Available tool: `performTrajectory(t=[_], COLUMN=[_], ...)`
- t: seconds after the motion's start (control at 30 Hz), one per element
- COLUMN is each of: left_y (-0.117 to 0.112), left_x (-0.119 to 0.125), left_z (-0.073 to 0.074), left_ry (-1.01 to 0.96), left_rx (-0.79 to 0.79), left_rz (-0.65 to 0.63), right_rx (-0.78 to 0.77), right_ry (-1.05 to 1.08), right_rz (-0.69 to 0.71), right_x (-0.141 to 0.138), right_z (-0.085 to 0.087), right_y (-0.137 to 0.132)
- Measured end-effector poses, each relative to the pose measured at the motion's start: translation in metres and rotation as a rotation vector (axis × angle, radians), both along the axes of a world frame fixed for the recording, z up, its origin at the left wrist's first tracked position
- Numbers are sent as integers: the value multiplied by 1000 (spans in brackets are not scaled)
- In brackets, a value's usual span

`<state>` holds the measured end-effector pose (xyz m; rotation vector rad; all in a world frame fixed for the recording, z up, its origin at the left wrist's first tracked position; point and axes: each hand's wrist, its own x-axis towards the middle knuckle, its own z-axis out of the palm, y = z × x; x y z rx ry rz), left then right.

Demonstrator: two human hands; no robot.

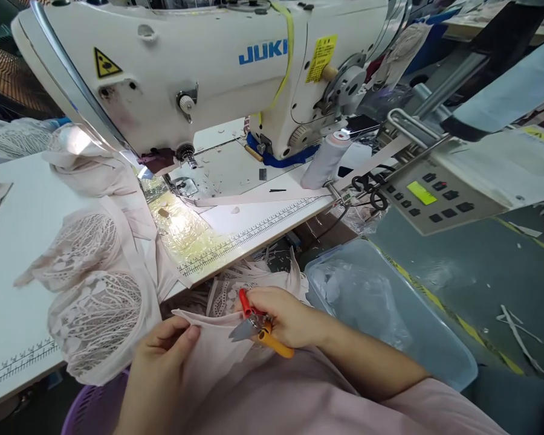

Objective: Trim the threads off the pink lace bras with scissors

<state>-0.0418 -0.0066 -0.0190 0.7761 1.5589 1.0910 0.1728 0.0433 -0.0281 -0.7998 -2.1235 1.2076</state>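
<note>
1. Pale pink cloth [213, 350] is pinched at its upper edge between the thumb and forefinger of the left hand [163, 356]; it hangs over the lap, just off the bench's front edge.
2. Curled fingers of the right hand [281, 314] grip the snips [254, 323], with the red and orange handles spread and the metal pointing left, close over the cloth. Whether those fingertips also hold cloth, I cannot tell.
3. Good handling here, I judge, means keeping the edge lightly taut between both hands, without stretching it, and the point clear of the cloth and the left fingertips.
4. On the bench [9, 308], 2 lace cups [100, 290] lie towards the left, the nearer overhanging the front edge. A ruler strip [254, 228] runs along that edge; a pale band [236, 199] crosses from the needle area towards the right end, where a thread cone [326, 160] stands.
5. Above sits the white sewing machine [217, 78]; a control panel [428, 193] juts past the bench's right end.
6. Below the right front corner is a clear tub [457, 344] holding plastic film; a purple basket [88, 411] is under the front edge, left. Yellow tape [435, 300] marks the floor.
</note>
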Motion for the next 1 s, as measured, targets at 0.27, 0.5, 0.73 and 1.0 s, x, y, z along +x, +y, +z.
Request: performTrajectory(t=[0.27,0.5,0.73,1.0], left_y=[-5,-8,-11,-9], left_x=[6,5,4,-9], left_z=[7,9,9,2], left_ry=[228,658,512,314], left_rx=[243,396,217,190], left_rz=[-81,-225,-174,-271], right_rx=[12,-8,-27,-8], right_ry=[15,49,135,85], right_rz=[-115,-134,-110,-152], right_x=[0,-4,-7,-8], right_z=[-1,-5,-9,-7], right_y=[-8,-16,-20,-21])
